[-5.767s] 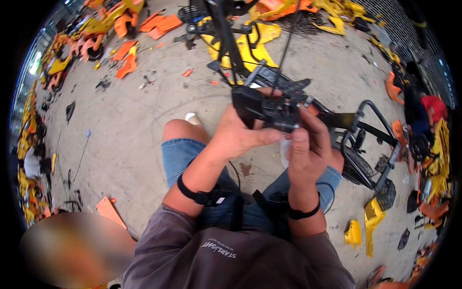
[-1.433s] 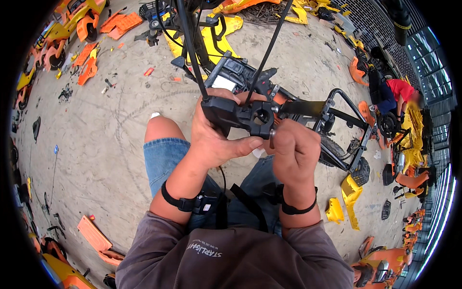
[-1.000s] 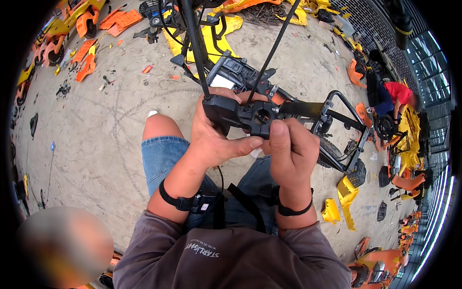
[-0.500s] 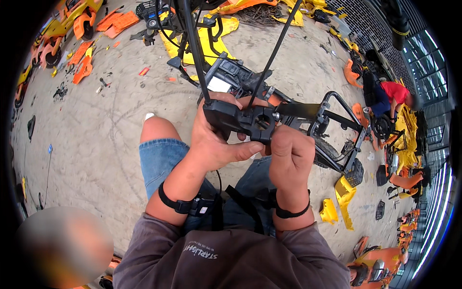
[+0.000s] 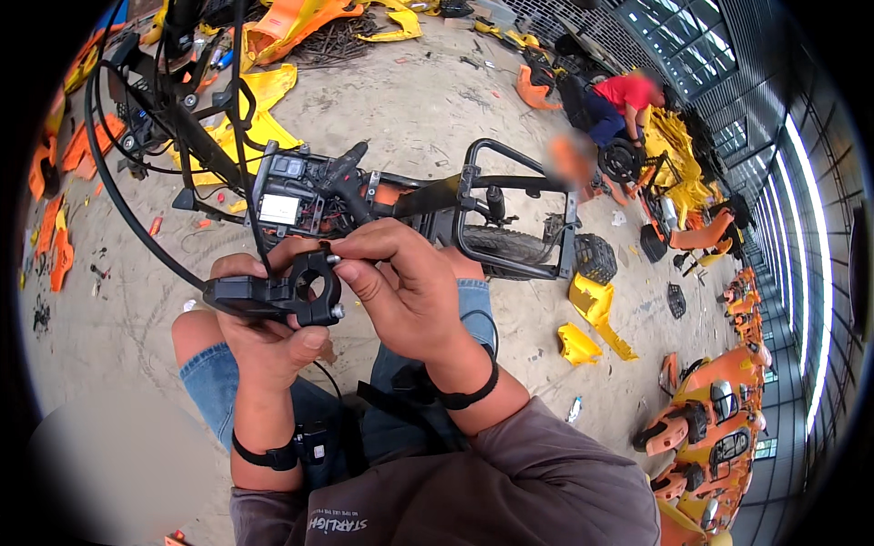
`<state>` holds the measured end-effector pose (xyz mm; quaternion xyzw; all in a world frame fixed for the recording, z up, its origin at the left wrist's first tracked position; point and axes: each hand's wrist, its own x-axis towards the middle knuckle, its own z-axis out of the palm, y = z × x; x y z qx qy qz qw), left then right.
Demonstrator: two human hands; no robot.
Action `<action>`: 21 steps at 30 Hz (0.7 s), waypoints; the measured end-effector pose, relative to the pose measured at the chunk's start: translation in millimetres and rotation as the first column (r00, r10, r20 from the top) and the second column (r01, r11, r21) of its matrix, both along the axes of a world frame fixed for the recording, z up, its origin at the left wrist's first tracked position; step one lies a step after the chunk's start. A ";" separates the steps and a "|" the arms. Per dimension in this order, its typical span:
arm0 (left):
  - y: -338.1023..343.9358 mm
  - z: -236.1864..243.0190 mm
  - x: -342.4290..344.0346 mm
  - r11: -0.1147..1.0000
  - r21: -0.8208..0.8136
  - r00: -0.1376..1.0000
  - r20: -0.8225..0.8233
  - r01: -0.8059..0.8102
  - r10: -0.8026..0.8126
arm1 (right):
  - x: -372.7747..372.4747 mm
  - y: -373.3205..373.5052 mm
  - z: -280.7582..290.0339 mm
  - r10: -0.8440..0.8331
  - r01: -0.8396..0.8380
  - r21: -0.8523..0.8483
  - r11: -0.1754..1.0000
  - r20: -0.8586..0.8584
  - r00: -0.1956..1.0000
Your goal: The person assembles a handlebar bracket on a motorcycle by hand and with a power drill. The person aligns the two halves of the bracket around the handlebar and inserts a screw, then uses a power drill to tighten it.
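In my left hand (image 5: 269, 350) I grip a black handlebar clamp (image 5: 255, 298), its round opening facing right. Black cables run up from its housing toward the front of a stripped scooter frame (image 5: 428, 196). The thumb and fingers of my right hand (image 5: 405, 291) pinch a small silver bolt (image 5: 333, 260) at the clamp's upper edge. Another bolt (image 5: 338, 311) sticks out at the lower edge. Just beyond my hands, a black cordless drill (image 5: 346, 177) lies on the frame, beside an open compartment with a white-labelled box (image 5: 279, 209).
Yellow body panels (image 5: 592, 314) and a black crate-like piece (image 5: 594, 257) lie on the concrete floor to the right. Orange scooters (image 5: 710, 428) stand in a row at the lower right. A person in a red top (image 5: 624, 96) bends over a wheel at the far right.
My view has swung right, so hands and clamp appear farther left. The clamp has turned, showing its round opening and bolts more plainly. My right fingers now pinch the upper bolt.
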<state>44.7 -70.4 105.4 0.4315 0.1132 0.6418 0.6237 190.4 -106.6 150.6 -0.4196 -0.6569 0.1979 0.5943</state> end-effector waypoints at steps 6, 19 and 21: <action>3.3 -6.5 -4.5 1.000 0.023 1.000 -0.026 -0.003 0.004 | 2.4 8.2 13.3 -0.134 0.108 0.120 0.987 0.241 0.961; 2.7 -1.1 -2.7 0.998 0.011 0.995 -0.074 -0.061 0.061 | 2.4 16.7 23.5 -0.091 0.110 -0.038 0.993 0.329 0.940; 2.9 -2.1 -3.7 0.999 0.025 0.994 -0.094 -0.048 0.051 | 3.2 17.9 20.9 -0.066 0.100 -0.102 0.990 0.294 0.953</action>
